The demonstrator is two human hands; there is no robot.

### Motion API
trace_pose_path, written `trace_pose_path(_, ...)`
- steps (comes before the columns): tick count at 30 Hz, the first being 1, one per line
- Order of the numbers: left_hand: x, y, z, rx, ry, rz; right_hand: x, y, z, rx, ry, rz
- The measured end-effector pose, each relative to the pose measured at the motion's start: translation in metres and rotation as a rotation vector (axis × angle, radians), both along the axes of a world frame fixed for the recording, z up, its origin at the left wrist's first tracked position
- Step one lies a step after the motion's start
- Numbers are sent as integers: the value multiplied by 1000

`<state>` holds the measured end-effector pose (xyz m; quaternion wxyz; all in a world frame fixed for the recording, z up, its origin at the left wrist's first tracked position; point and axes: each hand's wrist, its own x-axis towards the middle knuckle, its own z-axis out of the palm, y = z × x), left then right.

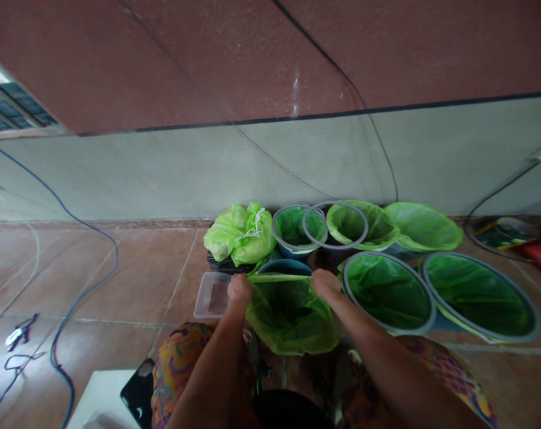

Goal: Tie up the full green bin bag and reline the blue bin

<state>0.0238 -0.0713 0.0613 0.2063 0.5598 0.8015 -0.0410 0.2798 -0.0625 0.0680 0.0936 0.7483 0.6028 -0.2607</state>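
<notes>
A green bin liner (292,316) hangs over the near bin in front of me, its far edge stretched straight between my hands. My left hand (240,289) is closed on the left end of that edge. At the right end, my right hand (326,283) grips it in the same way. Behind the taut edge shows the blue rim of a bin (285,266). To the right stand two bins with green liners held under grey rings, one (389,292) beside my right hand and another (480,297) farther out.
By the wall are a tied green bag (241,233), a ringed bin (297,227), a loose grey ring (335,224) and lined bins (425,226). A clear plastic tray (211,295) sits left of my hands. A blue cable (92,225) crosses the floor; a phone (139,390) lies on a white surface.
</notes>
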Motion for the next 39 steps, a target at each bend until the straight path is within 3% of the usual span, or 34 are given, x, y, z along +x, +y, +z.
trace_pose_path(3,9,1,-1,-13,-23,-44,-4,-4,-1,52,-18,29)
trace_pose_path(7,19,5,3,8,-22,-97,-13,-7,-3,188,-31,199)
trace_pose_path(10,23,6,6,30,-31,-104,-16,-5,-9,159,27,253)
trace_pose_path(17,28,10,1,133,-91,-175,-14,-1,-22,166,21,213)
trace_pose_path(23,30,13,-3,165,-230,-115,-12,3,-21,218,67,202)
trace_pose_path(28,33,12,-7,146,-295,-94,-13,7,-23,215,206,112)
trace_pose_path(35,35,12,-10,189,-383,-191,-13,4,-31,199,266,178)
trace_pose_path(39,34,11,-11,197,-392,-119,-11,8,-27,187,267,142)
